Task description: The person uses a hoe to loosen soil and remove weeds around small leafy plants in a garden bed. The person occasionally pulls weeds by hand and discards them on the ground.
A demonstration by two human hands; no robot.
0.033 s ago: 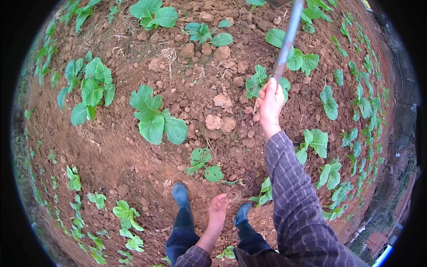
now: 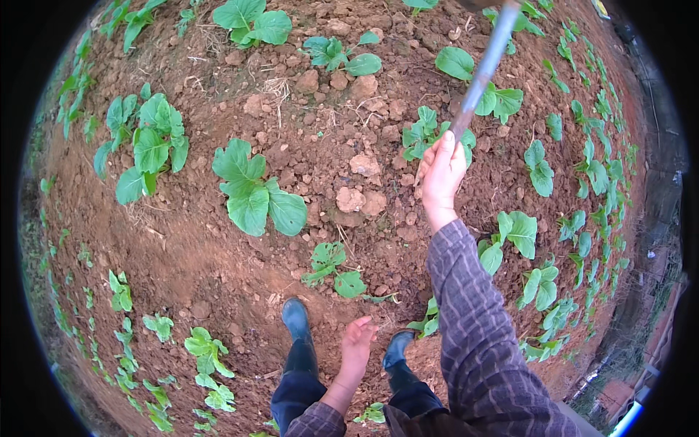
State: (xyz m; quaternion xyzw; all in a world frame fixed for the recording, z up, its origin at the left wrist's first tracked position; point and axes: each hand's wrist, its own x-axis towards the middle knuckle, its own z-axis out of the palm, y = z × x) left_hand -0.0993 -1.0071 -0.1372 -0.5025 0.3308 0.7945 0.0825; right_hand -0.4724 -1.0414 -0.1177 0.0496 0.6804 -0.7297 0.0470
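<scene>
My right hand [image 2: 443, 173] is closed round the lower end of a long-handled tool [image 2: 486, 69]. The tool's blue-grey handle slants up and to the right, browner near my grip. A brownish part at its far end is cut off by the top edge, so its kind cannot be made out. Low in the middle, my left hand [image 2: 357, 341] hangs between my boots with loosely bent fingers, nothing visible in it. Just beyond it grows a small leafy plant with holes in its leaves [image 2: 350, 284]. Another leafy plant [image 2: 419, 133] stands right by my right hand.
Rows of leafy green plants cover the reddish-brown soil [image 2: 196, 247] on both sides. A large-leaved plant [image 2: 249, 207] grows ahead of my left boot [image 2: 295, 320]; my right boot [image 2: 397, 348] is near another. Clods [image 2: 350, 199] lie mid-field. A dark strip [image 2: 659, 146] borders the right.
The tool's handle has tilted slightly further right at its upper end. My right forearm has shifted a little to the left. My left hand and boots look unmoved.
</scene>
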